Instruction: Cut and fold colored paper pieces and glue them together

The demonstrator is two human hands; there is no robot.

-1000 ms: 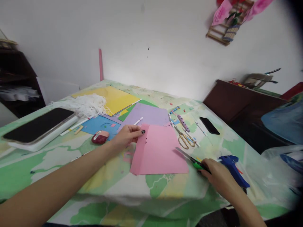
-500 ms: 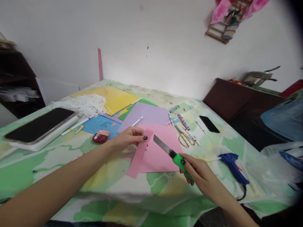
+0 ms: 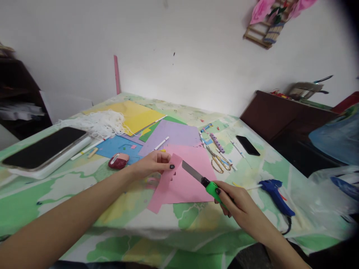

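Between thumb and fingers, my left hand point(image 3: 155, 163) pinches a narrow pink strip of craft foam or paper point(image 3: 160, 192) near its upper end. The strip slants down toward the table's front edge. My right hand point(image 3: 235, 200) is wrapped round the green handle of a utility knife point(image 3: 214, 189), its long blade pointing up and left. The blade's tip lies close to the strip's upper right edge; whether they touch I cannot tell. Under both lies a larger pink sheet point(image 3: 193, 183). Just right of it rest gold-handled scissors point(image 3: 220, 163).
A blue glue gun point(image 3: 276, 196) lies at the right, near a black phone point(image 3: 248, 145). Purple point(image 3: 176, 133), yellow point(image 3: 134, 114) and blue sheets point(image 3: 108, 147) spread behind. At the left are white yarn point(image 3: 101, 123), a dark red case point(image 3: 118, 161) and a larger phone point(image 3: 45, 145) on a white box.
The lower end of the pink strip has swung slightly left. Both hands keep nearly the same place, and the knife is still beside the strip's upper end. The view has shifted a little.
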